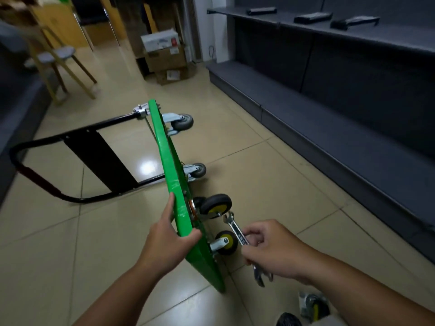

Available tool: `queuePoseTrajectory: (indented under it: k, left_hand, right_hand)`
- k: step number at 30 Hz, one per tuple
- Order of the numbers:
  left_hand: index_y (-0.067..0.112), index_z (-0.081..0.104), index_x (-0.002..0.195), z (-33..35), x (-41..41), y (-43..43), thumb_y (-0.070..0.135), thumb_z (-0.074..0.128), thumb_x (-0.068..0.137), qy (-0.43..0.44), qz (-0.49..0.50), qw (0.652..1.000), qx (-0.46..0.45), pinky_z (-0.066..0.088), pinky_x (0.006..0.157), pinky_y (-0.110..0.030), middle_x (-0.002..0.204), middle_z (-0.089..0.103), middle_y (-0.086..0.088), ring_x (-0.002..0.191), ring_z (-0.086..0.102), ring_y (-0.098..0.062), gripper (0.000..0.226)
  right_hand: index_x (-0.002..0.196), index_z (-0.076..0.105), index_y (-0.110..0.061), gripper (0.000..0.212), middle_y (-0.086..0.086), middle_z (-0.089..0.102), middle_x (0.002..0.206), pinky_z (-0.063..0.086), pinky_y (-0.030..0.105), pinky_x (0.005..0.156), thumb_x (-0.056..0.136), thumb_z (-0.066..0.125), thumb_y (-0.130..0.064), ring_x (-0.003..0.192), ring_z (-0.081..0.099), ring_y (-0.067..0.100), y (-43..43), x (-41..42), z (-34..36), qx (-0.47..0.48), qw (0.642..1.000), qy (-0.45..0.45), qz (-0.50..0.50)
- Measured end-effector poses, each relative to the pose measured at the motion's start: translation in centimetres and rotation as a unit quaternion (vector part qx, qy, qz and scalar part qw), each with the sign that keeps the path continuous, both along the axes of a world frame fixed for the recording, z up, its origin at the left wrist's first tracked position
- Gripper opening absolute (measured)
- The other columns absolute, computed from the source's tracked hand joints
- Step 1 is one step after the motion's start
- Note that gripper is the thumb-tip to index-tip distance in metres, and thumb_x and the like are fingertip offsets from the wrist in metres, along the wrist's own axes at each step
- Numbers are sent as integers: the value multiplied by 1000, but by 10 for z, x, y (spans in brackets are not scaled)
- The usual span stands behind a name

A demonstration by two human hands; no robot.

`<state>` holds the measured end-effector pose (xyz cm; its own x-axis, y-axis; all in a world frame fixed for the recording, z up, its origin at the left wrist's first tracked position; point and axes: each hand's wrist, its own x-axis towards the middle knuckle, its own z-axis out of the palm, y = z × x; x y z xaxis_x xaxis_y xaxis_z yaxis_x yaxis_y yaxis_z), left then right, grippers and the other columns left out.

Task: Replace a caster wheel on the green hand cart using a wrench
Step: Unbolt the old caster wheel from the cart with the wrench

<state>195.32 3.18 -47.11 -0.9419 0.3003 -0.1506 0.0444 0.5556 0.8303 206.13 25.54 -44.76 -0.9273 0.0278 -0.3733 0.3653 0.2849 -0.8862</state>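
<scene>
Lower centre, my left hand (pixel 169 241) grips the edge of the green hand cart (pixel 169 165), tipped on its side. I'd brace it firmly, then approach the near caster wheel (pixel 226 242) mount squarely with the wrench (pixel 237 231) pinched in my right hand (pixel 270 250).

Open floor (pixel 282 184) between the cart's casters (pixel 217 205) and the dark shelving (pixel 329 142); left of the on-edge green deck (pixel 164 149), the black handle (pixel 101 158) lies across the tiles.

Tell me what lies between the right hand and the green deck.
Head view: a yellow-hubbed caster wheel on the deck, beside the wrench the right hand grips.
</scene>
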Motion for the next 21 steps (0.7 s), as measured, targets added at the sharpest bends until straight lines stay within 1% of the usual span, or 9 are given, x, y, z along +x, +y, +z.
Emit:
queuePoseTrajectory:
  k: [2, 5, 8, 10, 12, 13, 15, 17, 21]
  left_hand:
    - [48, 9, 161, -2, 11, -11, 15, 83, 83, -6, -16, 1000, -10, 65, 73, -47, 100, 54, 31, 80, 77, -22, 112]
    - [54, 9, 158, -7, 26, -25, 15, 84, 82, -20, -29, 999, -20, 65, 67, -42, 96, 54, 38, 75, 77, -20, 113]
    - [62, 12, 153, -9, 33, -32, 22, 84, 83, -14, -36, 999, -20, 65, 69, -45, 104, 52, 40, 76, 78, -19, 108]
    - [62, 14, 153, -6, 33, -32, 30, 84, 83, -5, -35, 999, -17, 65, 73, -45, 117, 49, 36, 79, 77, -15, 104]
    - [58, 15, 156, -3, 33, -33, 40, 83, 82, 14, -35, 999, -27, 64, 75, -43, 125, 48, 32, 80, 76, -12, 102]
    - [57, 14, 157, -2, 34, -34, 46, 81, 81, 29, -38, 998, -37, 64, 75, -41, 124, 47, 35, 80, 75, -11, 102]
    - [57, 14, 157, -1, 34, -35, 57, 77, 79, 61, -46, 995, -58, 63, 72, -35, 125, 43, 40, 79, 72, -6, 100]
    - [57, 13, 156, -2, 34, -35, 63, 72, 79, 94, -45, 992, -70, 60, 70, -28, 132, 45, 32, 80, 69, -2, 97]
    - [59, 7, 154, -5, 31, -35, 75, 64, 80, 117, -46, 988, -86, 50, 66, -17, 147, 49, 18, 77, 66, -1, 95]
  right_hand:
    - [93, 72, -15, 18, 2, 58, 64, 47, 35, 58, 79, 64, -19, 54, 58, 18, -19, -1, 5, -13, 1000, 14, -7]
    - [95, 70, -19, 15, 1, 64, 61, 57, 39, 70, 84, 63, -14, 70, 73, 28, -38, -6, 5, -42, 996, 53, -56]
    - [92, 68, -18, 10, -4, 67, 58, 58, 41, 67, 89, 63, -10, 72, 74, 30, -48, -15, -1, -31, 989, 80, -118]
    - [95, 65, -17, 9, -3, 73, 66, 57, 40, 62, 91, 65, -9, 69, 74, 25, -51, -21, -5, -52, 980, 92, -167]
    - [97, 62, -11, 9, 4, 76, 73, 53, 32, 52, 92, 68, -8, 58, 70, 18, -54, -23, -7, -99, 967, 102, -210]
    - [93, 62, -7, 8, 9, 75, 72, 52, 31, 50, 90, 69, -5, 54, 68, 19, -54, -24, -8, -113, 962, 109, -225]
    - [82, 66, -4, 6, 16, 73, 67, 57, 36, 54, 87, 69, -2, 54, 67, 27, -55, -25, -10, -130, 953, 111, -251]
    - [75, 66, -8, 16, 19, 72, 66, 61, 36, 59, 89, 67, 0, 58, 71, 34, -56, -27, -11, -146, 946, 105, -269]
    - [82, 57, -4, 16, 29, 72, 82, 62, 36, 56, 98, 55, -4, 66, 74, 41, -60, -29, -5, -230, 922, 96, -296]
